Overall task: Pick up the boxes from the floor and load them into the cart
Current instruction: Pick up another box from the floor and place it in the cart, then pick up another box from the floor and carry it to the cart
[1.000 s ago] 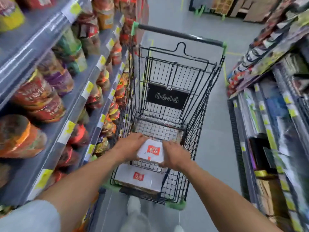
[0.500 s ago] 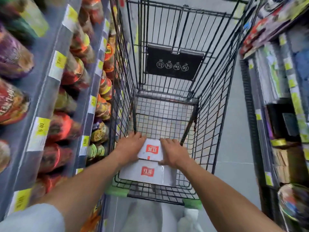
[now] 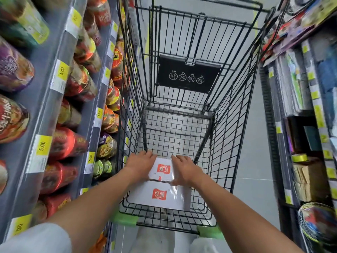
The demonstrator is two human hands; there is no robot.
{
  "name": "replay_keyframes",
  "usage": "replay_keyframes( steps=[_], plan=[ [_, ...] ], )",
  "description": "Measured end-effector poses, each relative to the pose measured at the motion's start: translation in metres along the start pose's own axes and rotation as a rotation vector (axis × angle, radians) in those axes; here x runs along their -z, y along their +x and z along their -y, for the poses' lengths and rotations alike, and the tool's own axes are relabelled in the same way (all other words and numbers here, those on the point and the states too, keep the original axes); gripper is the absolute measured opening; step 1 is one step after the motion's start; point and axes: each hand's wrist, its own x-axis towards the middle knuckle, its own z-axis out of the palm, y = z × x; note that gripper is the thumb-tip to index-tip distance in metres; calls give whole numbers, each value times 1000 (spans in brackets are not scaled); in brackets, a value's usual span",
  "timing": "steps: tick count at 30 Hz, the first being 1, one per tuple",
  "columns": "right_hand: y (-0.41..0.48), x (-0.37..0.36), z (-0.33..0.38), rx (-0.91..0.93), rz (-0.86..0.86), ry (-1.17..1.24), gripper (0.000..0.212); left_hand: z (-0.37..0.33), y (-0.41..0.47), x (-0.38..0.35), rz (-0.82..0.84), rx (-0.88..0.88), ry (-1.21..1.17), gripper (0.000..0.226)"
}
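A black wire cart (image 3: 175, 128) with green corner bumpers fills the middle of the view. Two white boxes with red logos lie on its floor at the near end. The near box (image 3: 160, 195) lies flat by the cart's front wall. The far box (image 3: 161, 169) lies right behind it, touching it. My left hand (image 3: 140, 166) grips the far box's left side and my right hand (image 3: 186, 170) grips its right side. The box's bottom is level with the near box's top face or the cart floor; I cannot tell which.
Shelves of red and orange instant noodle cups (image 3: 73, 143) with yellow price tags run close along the cart's left side. Another shelf of packaged goods (image 3: 310, 125) stands to the right. A strip of grey floor (image 3: 251, 143) lies between cart and right shelf.
Both hands lowered the second box down into the cart until it came to rest behind the first box. My head moved closer over the cart.
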Motion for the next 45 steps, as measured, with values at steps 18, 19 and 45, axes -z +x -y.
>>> replay_keyframes(
  steps=[18, 19, 45],
  plan=[
    [-105, 141, 41, 362, -171, -263, 131, -39, -128, 110, -342, 218, -288, 101],
    [-119, 148, 45, 410, -171, -302, 132, -49, -145, 112, -371, 257, -314, 99],
    [-434, -120, 311, 1453, 221, -1056, 125, -391, -607, -204, -572, 1525, -913, 100]
  ],
)
